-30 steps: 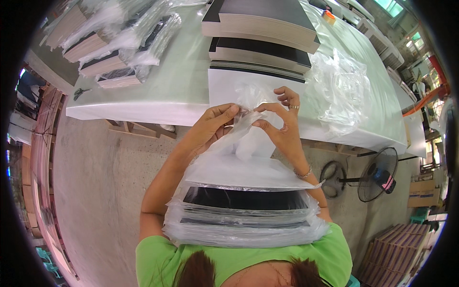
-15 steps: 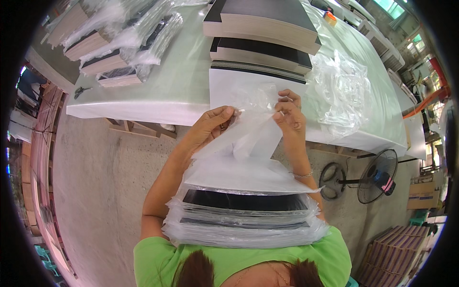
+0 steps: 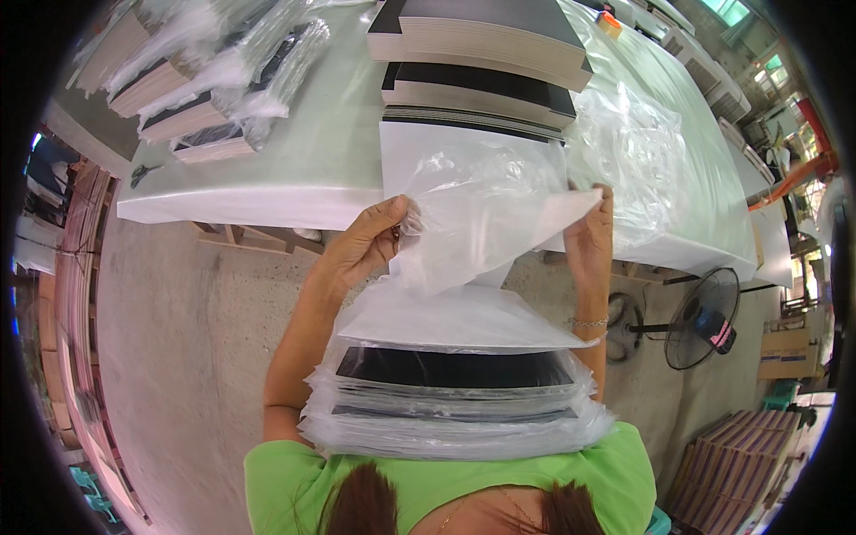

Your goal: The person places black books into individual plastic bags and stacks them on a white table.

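Between my hands a clear plastic bag (image 3: 486,218) is stretched out, its mouth spread wide. My left hand (image 3: 370,236) pinches its left edge between thumb and fingers. At the right edge my right hand (image 3: 590,234) grips a corner, with part of the fingers behind the plastic. Beneath the bag, a white sheet (image 3: 415,134) lies at the table's front edge, against a pile of black boards (image 3: 473,123). Close to my body rests a stack of plastic-wrapped black boards (image 3: 455,367), topped by a white sheet (image 3: 464,325).
Thick dark-topped stacks (image 3: 490,53) stand on the pale covered table (image 3: 267,192). Bagged stacks (image 3: 192,116) and scissors (image 3: 144,174) lie at left. Loose clear bags (image 3: 629,160) are heaped at right, with a tape roll (image 3: 609,24) behind. A fan (image 3: 704,321) stands on the floor at right.
My right hand has moved right, away from my left, drawing the bag's mouth wide. My left hand has shifted slightly left. The bag, crumpled before, is now spread flatter.
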A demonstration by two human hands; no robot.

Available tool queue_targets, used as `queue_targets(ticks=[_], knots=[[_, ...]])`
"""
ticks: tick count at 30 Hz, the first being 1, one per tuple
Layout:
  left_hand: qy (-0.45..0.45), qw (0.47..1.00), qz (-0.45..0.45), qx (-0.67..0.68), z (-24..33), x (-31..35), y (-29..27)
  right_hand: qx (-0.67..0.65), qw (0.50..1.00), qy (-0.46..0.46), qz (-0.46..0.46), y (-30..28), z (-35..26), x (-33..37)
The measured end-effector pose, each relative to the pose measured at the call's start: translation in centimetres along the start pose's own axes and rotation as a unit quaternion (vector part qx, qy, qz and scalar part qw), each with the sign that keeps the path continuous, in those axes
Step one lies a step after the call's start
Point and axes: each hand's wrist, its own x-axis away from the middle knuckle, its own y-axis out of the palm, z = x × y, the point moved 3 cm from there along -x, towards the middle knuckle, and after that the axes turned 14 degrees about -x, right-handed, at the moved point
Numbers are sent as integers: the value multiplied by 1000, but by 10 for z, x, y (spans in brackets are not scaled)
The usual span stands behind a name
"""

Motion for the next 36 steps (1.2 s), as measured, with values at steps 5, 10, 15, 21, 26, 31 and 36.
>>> queue_targets(ticks=[5,10,15,21,26,31,36], knots=[[-49,997,4,-63,-2,1,7,231,971,-28,-53,37,26,-13],[-11,999,-14,47,-7,3,-11,569,807,21,-155,53,31,-17],[33,990,58,124,-8,5,-51,319,932,-8,173,-63,-6,8],[27,992,101,66,-2,19,-67,725,617,-236,195,-150,-139,106],[24,996,-18,-88,6,10,-31,225,890,-308,250,-109,-190,103],[17,978,-73,-194,9,7,14,361,931,-59,10,-31,-126,44],[49,939,-139,-310,13,15,51,554,795,-101,-225,119,-18,15]])
